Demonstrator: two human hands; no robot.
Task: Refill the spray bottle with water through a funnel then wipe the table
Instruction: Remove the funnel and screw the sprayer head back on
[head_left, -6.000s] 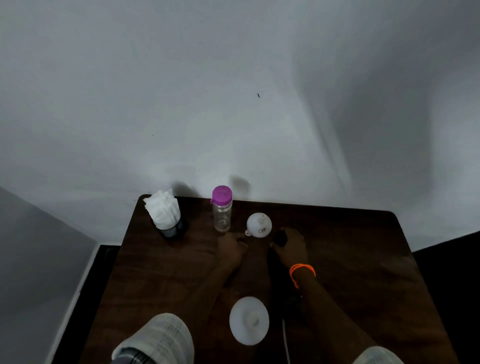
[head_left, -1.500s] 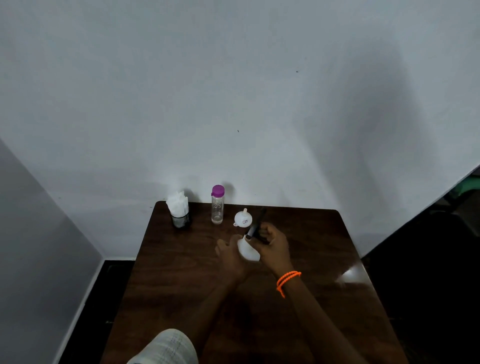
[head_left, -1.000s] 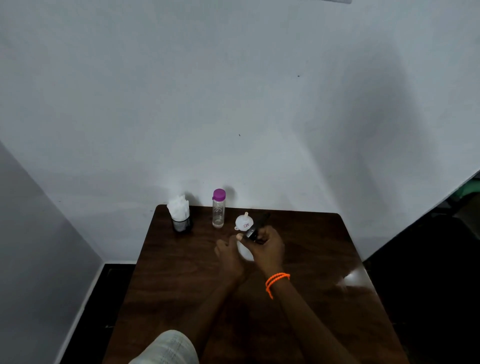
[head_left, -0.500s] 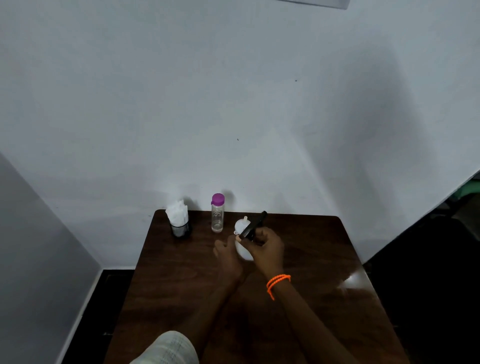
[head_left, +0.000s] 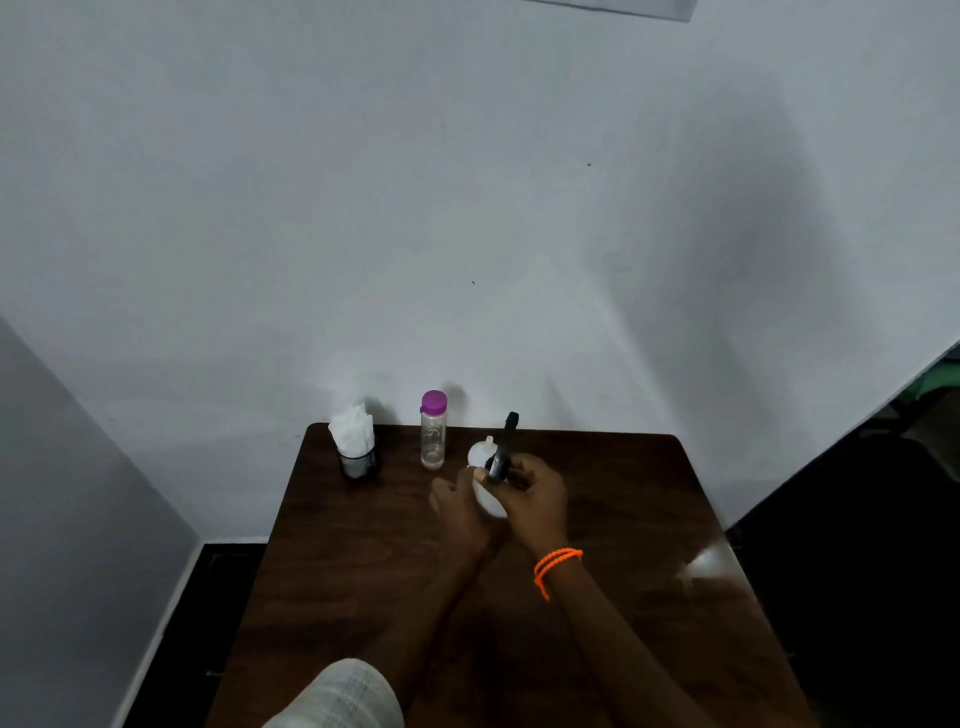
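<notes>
Far left of the dark wooden table (head_left: 363, 571), near the back edge, a black mesh holder (head_left: 358, 464) is stuffed w/ white tissues (head_left: 354, 434) sticking up. Just right of it a clear water bottle (head_left: 432, 438) w/ a purple cap (head_left: 434, 401) is stood upright by the wall. Next, a small white funnel (head_left: 477, 453) is seen on the table behind the hands, partly hidden by them. The white spray bottle (head_left: 488, 500) is held mid-table betw both hands: the left hand (head_left: 457, 514) is wrapped round its body, fingers curled on it, tho the far side of the grip is hidden. The black spray head (head_left: 503, 451) is gripped at its base by the right hand (head_left: 535, 499), fingers closed round it, nozzle end pointed up and slightly right. Whether the head is attached to the bottle can't be told tbh. An orange bracelet (head_left: 557, 564) is worn on the right wrist.
</notes>
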